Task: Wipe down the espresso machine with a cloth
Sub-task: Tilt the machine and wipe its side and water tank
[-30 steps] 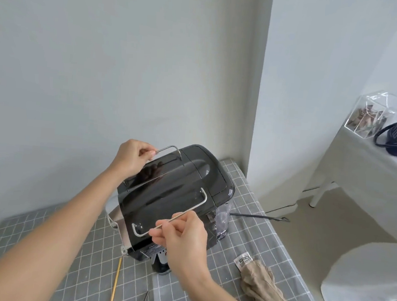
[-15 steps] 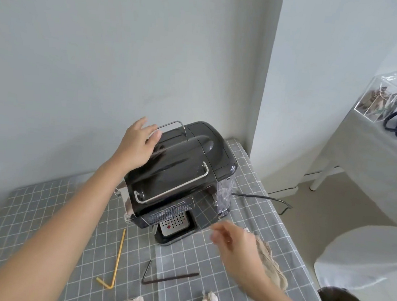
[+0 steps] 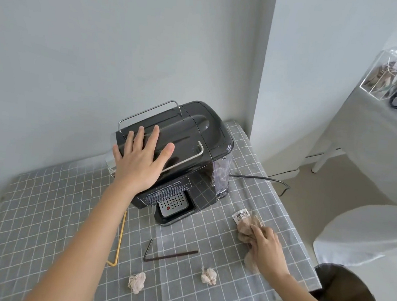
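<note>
The black espresso machine (image 3: 180, 153) stands at the back of the desk (image 3: 43, 208), close to the wall, on a grey checked tablecloth. The left hand (image 3: 141, 159) lies flat on the machine's glossy top, fingers (image 3: 155, 134) straight and spread, grasping nothing; the palm covers the near-left part of the top, between the two wire handles. Below the hand, on the machine's front, the perforated drip tray (image 3: 173, 203) with its red dot faces the camera. A clear water tank (image 3: 221, 178) sits on the machine's right side, and a black power cord (image 3: 267, 180) runs off to the right of it.

The beige cloth (image 3: 245, 229) lies crumpled on the desk to the right of the machine and nearer the camera, with a printed label at its far end. The right hand (image 3: 267, 247) is on the cloth, its fingers curled into the fabric and gripping it.

In front of the machine lie a bent dark straw (image 3: 171, 257), a bent yellow straw (image 3: 120, 239) partly under the left forearm, and two crumpled paper balls (image 3: 208, 275), nearest the camera.
</note>
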Available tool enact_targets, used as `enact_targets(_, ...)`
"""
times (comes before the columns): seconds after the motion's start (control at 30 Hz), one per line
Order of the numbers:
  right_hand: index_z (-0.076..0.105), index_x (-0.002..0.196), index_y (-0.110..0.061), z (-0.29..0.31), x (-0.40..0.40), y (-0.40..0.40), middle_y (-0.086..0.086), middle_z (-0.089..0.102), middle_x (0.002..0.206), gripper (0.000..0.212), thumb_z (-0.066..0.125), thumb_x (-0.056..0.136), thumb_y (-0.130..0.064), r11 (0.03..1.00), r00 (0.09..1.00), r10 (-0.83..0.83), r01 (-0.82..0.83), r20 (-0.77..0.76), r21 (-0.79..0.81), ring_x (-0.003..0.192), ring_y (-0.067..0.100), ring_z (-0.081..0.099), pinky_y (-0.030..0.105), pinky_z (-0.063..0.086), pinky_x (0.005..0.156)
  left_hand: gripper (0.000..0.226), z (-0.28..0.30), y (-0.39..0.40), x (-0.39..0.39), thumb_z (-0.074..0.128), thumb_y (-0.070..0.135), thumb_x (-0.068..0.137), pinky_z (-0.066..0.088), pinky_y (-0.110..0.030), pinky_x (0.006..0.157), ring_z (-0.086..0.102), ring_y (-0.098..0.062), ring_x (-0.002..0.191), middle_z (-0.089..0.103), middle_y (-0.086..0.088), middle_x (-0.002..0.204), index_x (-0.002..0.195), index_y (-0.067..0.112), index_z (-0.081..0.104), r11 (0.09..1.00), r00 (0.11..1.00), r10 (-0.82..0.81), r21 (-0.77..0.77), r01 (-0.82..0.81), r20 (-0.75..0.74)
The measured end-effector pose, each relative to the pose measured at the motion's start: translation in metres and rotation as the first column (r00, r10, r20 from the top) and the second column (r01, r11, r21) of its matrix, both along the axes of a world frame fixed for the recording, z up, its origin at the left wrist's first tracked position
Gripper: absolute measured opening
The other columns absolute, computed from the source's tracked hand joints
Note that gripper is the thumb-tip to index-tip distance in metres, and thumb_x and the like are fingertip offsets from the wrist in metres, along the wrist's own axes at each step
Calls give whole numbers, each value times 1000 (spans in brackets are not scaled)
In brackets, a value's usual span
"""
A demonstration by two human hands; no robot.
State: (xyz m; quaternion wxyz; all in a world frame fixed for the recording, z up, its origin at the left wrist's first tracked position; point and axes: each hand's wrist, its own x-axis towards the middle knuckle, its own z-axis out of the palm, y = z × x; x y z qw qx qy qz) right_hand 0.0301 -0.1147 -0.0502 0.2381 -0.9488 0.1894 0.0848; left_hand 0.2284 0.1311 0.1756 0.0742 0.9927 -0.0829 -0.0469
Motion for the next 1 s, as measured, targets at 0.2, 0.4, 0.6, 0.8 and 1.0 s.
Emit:
enact_targets(0.2,66,102,-16,59,8,2,13,61,103,22,49,100,-30,724,855,-515,391,67,568,78,16,56,32,45,68,76,-2,-1,0,5,76,82,0,-57,114,0,-23,148,5,0,161,149,41,3,1000,1000,1,24,-2,26)
enact_targets(0.4,60,85,-38,136,68,24,12,60,111,26,39,94,-51,433,693,-714,321,102,842,103,36,61,65,47,89,71,1,-2,6,8,74,84,1,-57,114,4,-24,146,9,0,160,148,44,3,999,999,14,41,-12,-29)
enact_targets(0.6,10,150,-52,184,142,59,-18,30,156,51,17,99,-55,571,720,-613,119,326,812,134,19,30,41,23,112,77,-1,-3,2,4,80,78,1,-56,114,5,-23,146,10,0,159,147,45,3,1000,1000,12,17,-12,-1)
enact_targets(0.8,40,148,-28,160,180,81,0,21,163,69,8,97,-62,725,516,-644,176,565,666,153,24,-2,49,-8,122,82,-2,-2,4,3,81,74,1,-54,114,6,-22,146,11,-4,158,147,45,2,1000,1000,-11,7,11,25)
enact_targets(1.0,49,140,-8,128,189,93,4,54,142,50,27,100,-28,651,347,-722,49,598,758,135,16,45,43,36,112,83,-1,2,6,3,83,72,0,-52,115,6,-21,146,11,-4,158,147,46,2,1000,999,-23,-12,24,30)
